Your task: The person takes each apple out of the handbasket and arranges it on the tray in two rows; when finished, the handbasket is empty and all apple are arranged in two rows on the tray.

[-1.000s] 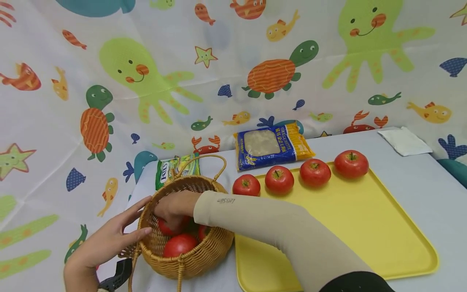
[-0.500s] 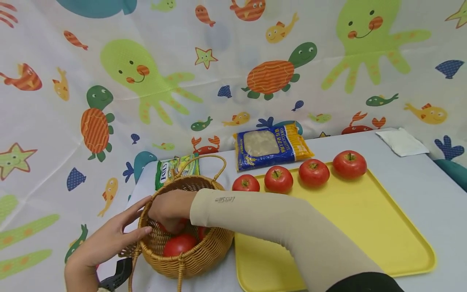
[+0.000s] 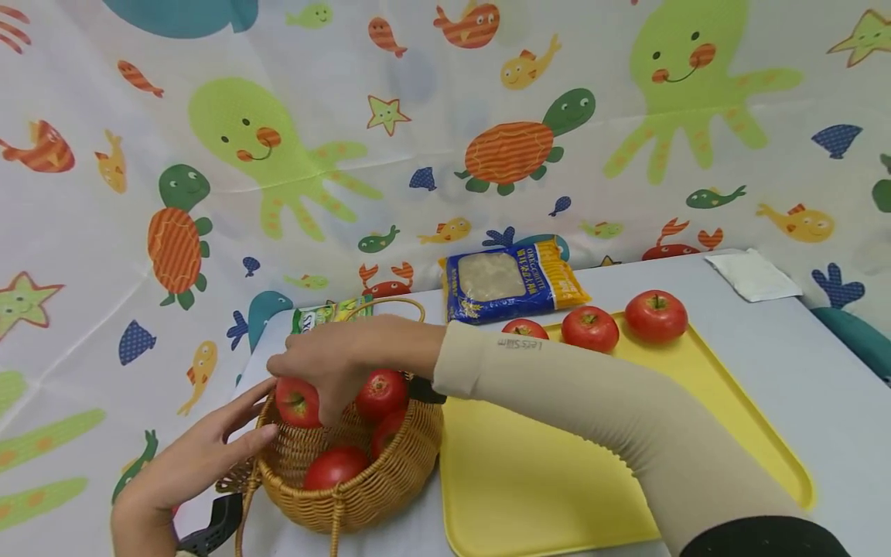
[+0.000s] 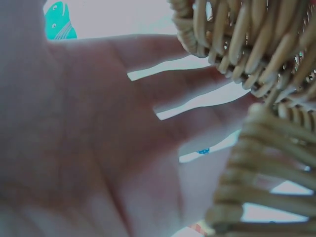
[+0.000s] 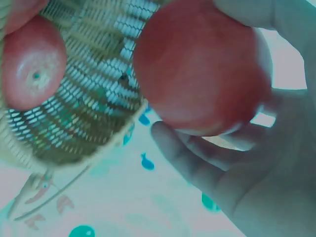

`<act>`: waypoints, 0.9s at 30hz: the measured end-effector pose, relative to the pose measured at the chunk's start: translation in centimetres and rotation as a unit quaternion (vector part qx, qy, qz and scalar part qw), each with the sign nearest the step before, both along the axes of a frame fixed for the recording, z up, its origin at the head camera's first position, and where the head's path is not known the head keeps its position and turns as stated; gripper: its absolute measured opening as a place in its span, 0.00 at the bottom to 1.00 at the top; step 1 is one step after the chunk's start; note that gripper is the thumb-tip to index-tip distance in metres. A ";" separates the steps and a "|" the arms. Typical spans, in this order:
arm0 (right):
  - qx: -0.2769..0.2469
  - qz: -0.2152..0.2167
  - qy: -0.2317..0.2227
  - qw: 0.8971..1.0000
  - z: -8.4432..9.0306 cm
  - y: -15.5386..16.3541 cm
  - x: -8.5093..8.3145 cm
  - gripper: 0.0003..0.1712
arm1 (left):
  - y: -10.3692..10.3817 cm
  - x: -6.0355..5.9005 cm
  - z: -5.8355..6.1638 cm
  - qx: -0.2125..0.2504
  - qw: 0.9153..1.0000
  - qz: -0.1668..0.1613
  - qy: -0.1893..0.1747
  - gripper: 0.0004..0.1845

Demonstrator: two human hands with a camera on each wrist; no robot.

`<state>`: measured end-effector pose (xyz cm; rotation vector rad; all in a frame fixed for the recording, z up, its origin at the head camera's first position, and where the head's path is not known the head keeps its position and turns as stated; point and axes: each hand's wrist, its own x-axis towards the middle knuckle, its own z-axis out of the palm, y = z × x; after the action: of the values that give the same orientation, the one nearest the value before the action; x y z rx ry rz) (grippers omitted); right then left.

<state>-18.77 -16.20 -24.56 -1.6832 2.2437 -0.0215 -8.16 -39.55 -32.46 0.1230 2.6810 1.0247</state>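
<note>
A: What is the setting?

B: A pale grey table (image 3: 800, 356) stands against a white curtain (image 3: 431, 124) printed with octopuses, turtles and fish. On the table lie a yellow tray (image 3: 557, 480), a blue and yellow packet (image 3: 511, 280), a green sweet bag (image 3: 327, 313) and a white cloth (image 3: 755, 275).

A: And the hands?

B: The right hand (image 3: 341, 360) is above the wicker basket (image 3: 348, 483), its fingers curled round two red apples: one (image 3: 297, 402) over the basket's left rim, the other (image 3: 381, 393) just beside it. The left hand (image 3: 202, 456) lies with straight fingers against the basket's outer left wall, grasping nothing.

A: Which way do the apples point?

B: The left one is tilted, its stem dimple turned toward the camera. The right one sits roughly upright, dimple up. Being round, neither has a clear long axis.

A: Other fruit?

B: More apples lie inside the basket (image 3: 336, 466). Three show in a row along the tray's far edge (image 3: 589, 327), partly behind the beige sleeve (image 3: 592, 402).
</note>
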 end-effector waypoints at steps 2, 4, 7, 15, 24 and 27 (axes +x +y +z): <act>-0.061 -0.001 -0.016 0.998 0.4 1.8 -0.7 0.40 | 0.0 -0.1 0.0 0.005 1.000 -0.005 0.001 0.37; -0.122 -0.009 -0.043 0.992 0.6 4.0 -1.2 0.40 | 0.1 -0.1 0.1 0.002 1.000 -0.012 0.007 0.37; -0.207 -0.043 -0.080 0.974 0.5 7.7 -1.7 0.44 | 0.1 -0.1 0.0 0.007 1.000 -0.020 0.016 0.39; -0.397 -0.189 -0.126 0.889 -3.1 18.6 -1.7 0.45 | 0.1 -0.2 0.0 0.028 0.999 -0.017 0.011 0.41; -0.426 -0.312 -0.167 0.833 -10.1 24.7 -0.7 0.44 | 0.2 -0.3 0.0 0.027 1.000 -0.011 0.005 0.40; -0.411 -0.327 -0.167 0.834 -12.0 24.7 -0.2 0.44 | 0.3 -0.3 -0.1 0.025 1.000 -0.012 0.007 0.40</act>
<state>-18.94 8.51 -36.55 -0.9372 2.5364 -1.4954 -8.48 -39.25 -32.56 0.1720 2.6613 1.0881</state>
